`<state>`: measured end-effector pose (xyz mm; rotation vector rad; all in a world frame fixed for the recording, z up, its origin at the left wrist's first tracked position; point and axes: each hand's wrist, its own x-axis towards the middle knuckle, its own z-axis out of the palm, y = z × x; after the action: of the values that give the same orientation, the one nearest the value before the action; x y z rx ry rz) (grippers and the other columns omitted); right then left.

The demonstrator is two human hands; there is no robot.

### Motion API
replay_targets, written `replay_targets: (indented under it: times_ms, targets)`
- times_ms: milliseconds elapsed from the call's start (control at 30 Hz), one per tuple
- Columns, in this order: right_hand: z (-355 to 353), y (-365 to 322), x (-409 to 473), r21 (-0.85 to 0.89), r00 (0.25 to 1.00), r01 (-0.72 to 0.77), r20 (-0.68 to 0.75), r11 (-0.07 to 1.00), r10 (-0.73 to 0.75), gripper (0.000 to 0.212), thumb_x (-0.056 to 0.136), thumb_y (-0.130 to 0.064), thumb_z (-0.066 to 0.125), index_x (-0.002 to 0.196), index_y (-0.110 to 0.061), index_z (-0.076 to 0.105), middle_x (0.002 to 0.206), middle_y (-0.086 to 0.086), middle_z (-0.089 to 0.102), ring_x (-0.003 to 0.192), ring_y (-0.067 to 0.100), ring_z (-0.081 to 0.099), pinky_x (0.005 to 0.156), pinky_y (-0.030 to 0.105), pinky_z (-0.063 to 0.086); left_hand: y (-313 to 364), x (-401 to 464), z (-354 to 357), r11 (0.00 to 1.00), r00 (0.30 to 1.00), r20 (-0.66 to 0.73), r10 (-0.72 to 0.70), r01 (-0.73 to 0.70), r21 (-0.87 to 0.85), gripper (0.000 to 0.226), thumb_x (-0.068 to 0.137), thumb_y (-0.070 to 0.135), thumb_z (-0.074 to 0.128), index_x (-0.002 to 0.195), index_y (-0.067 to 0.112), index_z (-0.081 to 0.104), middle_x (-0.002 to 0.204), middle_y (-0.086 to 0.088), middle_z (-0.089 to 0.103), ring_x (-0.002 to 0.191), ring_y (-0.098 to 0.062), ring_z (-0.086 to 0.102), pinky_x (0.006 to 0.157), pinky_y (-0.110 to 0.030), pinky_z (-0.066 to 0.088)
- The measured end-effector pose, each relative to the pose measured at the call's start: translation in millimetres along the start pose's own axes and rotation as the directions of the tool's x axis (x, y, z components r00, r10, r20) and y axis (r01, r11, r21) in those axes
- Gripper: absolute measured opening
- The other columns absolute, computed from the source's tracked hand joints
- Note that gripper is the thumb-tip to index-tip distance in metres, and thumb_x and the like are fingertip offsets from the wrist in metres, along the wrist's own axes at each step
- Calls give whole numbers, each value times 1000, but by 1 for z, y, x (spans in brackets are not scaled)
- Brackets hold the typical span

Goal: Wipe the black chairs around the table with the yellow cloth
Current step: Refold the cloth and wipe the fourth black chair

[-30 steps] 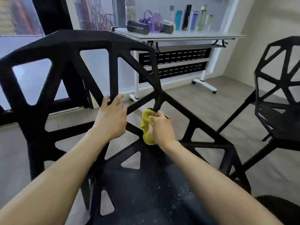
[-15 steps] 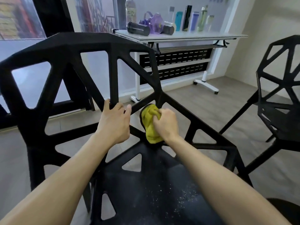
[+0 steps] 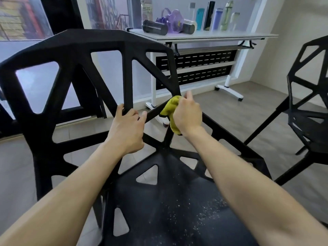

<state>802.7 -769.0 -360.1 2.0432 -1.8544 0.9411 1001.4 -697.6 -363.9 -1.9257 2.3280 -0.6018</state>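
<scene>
A black lattice chair [image 3: 83, 50] stands right in front of me, its backrest to the left and its dusty seat below. My left hand [image 3: 126, 129] grips a strut at the base of the backrest. My right hand [image 3: 187, 115] holds the bunched yellow cloth [image 3: 169, 110] against the joint where the backrest's right edge meets the seat frame. White specks lie on the seat near my right forearm. A second black chair [image 3: 312, 107] stands at the right.
A white table [image 3: 213, 35] at the back carries several bottles and flasks. Its white wheeled legs reach onto the grey floor behind the chair. Windows line the left wall.
My right hand has slid the cloth upward along the strut toward the backrest's right corner. My left hand has closed its fingers round the strut it only touched before.
</scene>
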Motion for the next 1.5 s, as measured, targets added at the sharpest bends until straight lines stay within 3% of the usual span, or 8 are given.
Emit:
replay_targets:
  times_ms: [133, 300, 467, 667, 867, 1033, 1167, 1500]
  targets:
    - [20, 11, -64, -51, 933, 212, 306, 976, -187, 34, 92, 0, 57, 125, 0, 60, 140, 16, 47, 75, 36, 67, 59, 40, 44, -1, -2, -1, 1000, 1000, -4, -4, 4, 5, 91, 87, 41, 58, 167, 12, 26, 147, 0, 61, 152, -21, 39, 129, -60, 6]
    - [-2, 11, 11, 84, 998, -13, -65, 996, 18, 18, 106, -10, 48, 102, -7, 66, 114, 9, 54, 66, 28, 49, 61, 38, 39, 0, -2, 0, 1000, 1000, 2, 0, 0, 5, 92, 87, 40, 59, 168, 12, 24, 149, -2, 60, 153, -22, 37, 130, -61, 5]
    - [19, 29, -56, 283, 966, 130, 180, 950, -186, 22, 100, -19, 62, 117, -14, 74, 116, 4, 59, 91, 32, 67, 78, 41, 56, 0, -1, -1, 1000, 1000, 3, -7, 7, -20, 92, 85, 39, 59, 167, 13, 26, 144, 0, 62, 151, -22, 37, 130, -61, 3]
    - [-27, -23, 55, 357, 935, 207, -345, 911, -78, 32, 100, -17, 63, 128, -29, 70, 125, 2, 58, 90, 24, 66, 76, 34, 56, 0, -3, -1, 1000, 1000, -3, -2, 2, -22, 93, 86, 40, 56, 168, 14, 23, 145, 2, 61, 152, -21, 37, 130, -60, 3]
    - [28, 17, -4, 102, 964, 252, -113, 962, -240, 56, 103, -23, 57, 158, -17, 45, 148, 14, 43, 115, 37, 57, 91, 47, 59, -4, 0, 0, 1000, 1000, 7, 9, -9, -22, 91, 84, 42, 55, 166, 13, 29, 142, 3, 63, 151, -20, 38, 129, -59, 5]
    - [8, 28, -7, 22, 948, 315, 51, 949, -315, 27, 94, -12, 59, 117, -19, 70, 134, 7, 54, 93, 34, 65, 75, 45, 60, -3, -2, -3, 999, 1000, 14, 8, -8, -31, 93, 83, 41, 59, 166, 13, 29, 146, 1, 61, 151, -20, 38, 130, -61, 5]
    - [19, 23, -25, 9, 970, 240, 43, 971, -240, 39, 93, -6, 55, 129, -18, 63, 128, 4, 57, 96, 32, 60, 77, 46, 59, -4, -1, 0, 1000, 1000, 29, 9, -9, -24, 99, 81, 38, 62, 168, 12, 25, 150, -2, 59, 153, -21, 36, 130, -61, 2]
    - [30, 35, -101, 141, 743, 257, 604, 956, -288, 30, 63, -24, 49, 82, -33, 70, 90, -14, 70, 90, 21, 69, 73, 31, 58, -1, -3, -2, 1000, 1000, 24, -2, 3, -8, 98, 81, 37, 63, 168, 10, 26, 152, -4, 58, 155, -21, 34, 132, -62, 2]
